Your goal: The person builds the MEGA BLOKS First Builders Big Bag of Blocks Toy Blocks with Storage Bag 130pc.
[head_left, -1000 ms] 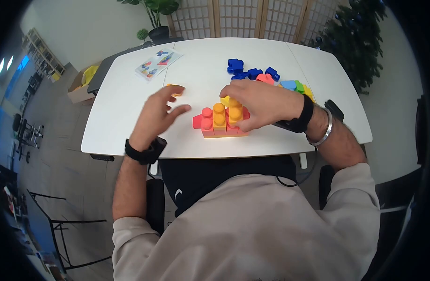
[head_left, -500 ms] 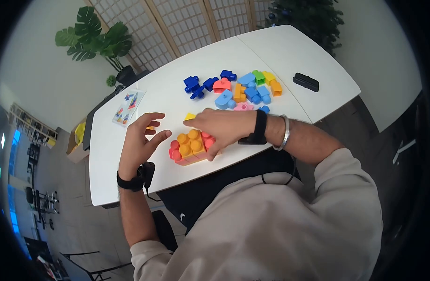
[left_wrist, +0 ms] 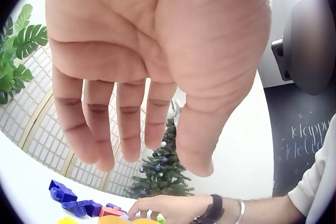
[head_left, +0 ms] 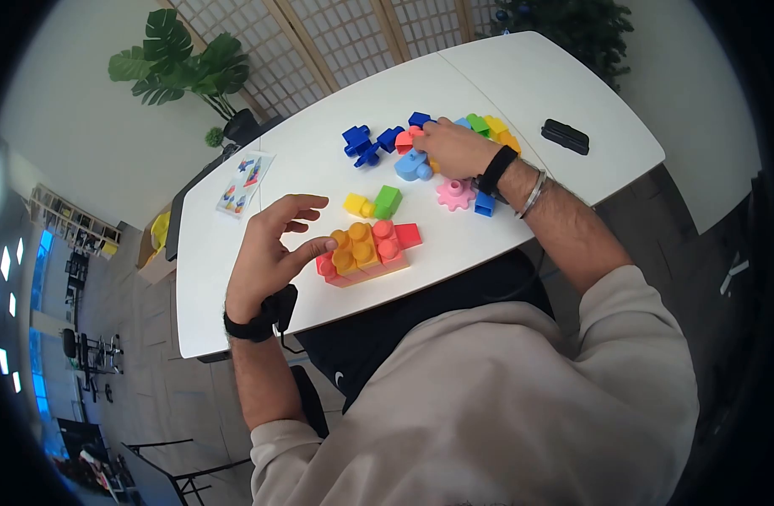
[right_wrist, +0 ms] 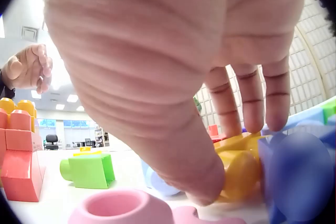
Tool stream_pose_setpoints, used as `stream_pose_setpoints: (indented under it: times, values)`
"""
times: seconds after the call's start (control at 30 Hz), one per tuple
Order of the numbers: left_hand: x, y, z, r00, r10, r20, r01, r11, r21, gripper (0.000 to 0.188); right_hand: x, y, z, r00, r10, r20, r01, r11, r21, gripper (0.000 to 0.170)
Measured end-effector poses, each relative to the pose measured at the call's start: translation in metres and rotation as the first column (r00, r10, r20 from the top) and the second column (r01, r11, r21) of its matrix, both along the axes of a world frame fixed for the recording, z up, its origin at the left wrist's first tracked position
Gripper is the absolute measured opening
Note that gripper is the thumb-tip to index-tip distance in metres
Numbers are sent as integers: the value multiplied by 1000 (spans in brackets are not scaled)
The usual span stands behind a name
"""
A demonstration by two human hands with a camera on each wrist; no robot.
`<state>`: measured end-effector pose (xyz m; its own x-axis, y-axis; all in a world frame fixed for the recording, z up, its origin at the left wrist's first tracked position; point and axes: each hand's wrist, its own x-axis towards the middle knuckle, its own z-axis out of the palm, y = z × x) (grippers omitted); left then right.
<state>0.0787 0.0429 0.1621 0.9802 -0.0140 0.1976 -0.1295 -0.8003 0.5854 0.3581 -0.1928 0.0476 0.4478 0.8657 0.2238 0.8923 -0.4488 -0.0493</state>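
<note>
My left hand [head_left: 273, 253] hovers at the left end of a block assembly, its thumb near the studs and nothing in its grasp. This assembly [head_left: 366, 253] is a row of red and orange toy building blocks with rounded studs, standing on the table. Over the loose blocks, my right hand [head_left: 458, 150] reaches down with straight fingers. In the right wrist view, its thumb overlaps an orange block [right_wrist: 239, 174] and the other fingertips hang just behind it. A blue block [right_wrist: 299, 176] is right beside that one. A yellow block [head_left: 358, 205] and a green block [head_left: 388, 201] lie behind the assembly.
Dark blue blocks [head_left: 359, 145] lie left of the right hand, with a light blue block [head_left: 413, 166] and a pink gear-shaped piece [head_left: 455, 194] nearer me. A picture sheet [head_left: 242, 185] lies at the table's left, a black case [head_left: 565, 136] at its right.
My right hand has left the assembly and moved away and right to the loose blocks; a green block now shows beside the yellow one. My left hand stays near the assembly's left end.
</note>
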Motion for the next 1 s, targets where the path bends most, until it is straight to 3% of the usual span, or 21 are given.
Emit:
stream_pose_setpoints:
  times: [0.2, 0.33, 0.4, 0.47, 0.53, 0.6, 0.67, 0.73, 0.9, 1.0]
  values:
    - [-6, 2, 2, 999, 1, 32, -1, 1000, 11, 54, 3, -5, 15, 994, -45, -97, 35, 994, -102, 52]
    - [-8, -1, 5, 996, -16, 92, 10, 998, 60, 51, -15, -8, 37, 994, -104, 22, 105, 994, -36, 57]
    - [-8, -1, 7, 994, -16, 109, 9, 998, 62, 50, -27, -8, 58, 994, -53, -93, 69, 981, 184, 59]
    - [-8, 0, 6, 992, -11, 123, 4, 998, 62, 48, -41, -7, 70, 988, 31, -153, 2, 978, 208, 53]
    - [-8, 0, 6, 990, -33, 134, 27, 998, 51, 48, -63, -2, 75, 932, 334, -142, -266, 896, 356, 49]
    - [-10, -3, 6, 991, -26, 130, 19, 998, 57, 48, -93, 5, 72, 885, 449, -119, -367, 833, 414, 47]
    - [-12, -5, 7, 994, -62, 86, 58, 997, 51, 46, -121, 11, 75, 862, 458, -216, -346, 844, 409, 46]
    - [-15, -7, 10, 995, -79, 56, 76, 996, 53, 45, -136, 18, 74, 834, 470, -289, -390, 873, 293, 46]
    - [-14, -3, 2, 994, -112, 20, 110, 991, 75, 35, -146, 37, 52, 818, 528, -228, -410, 813, 414, 24]
    - [-11, 8, -10, 993, -116, -3, 115, 978, 172, 28, -151, 36, 43, 820, 537, -196, -436, 810, 392, 24]
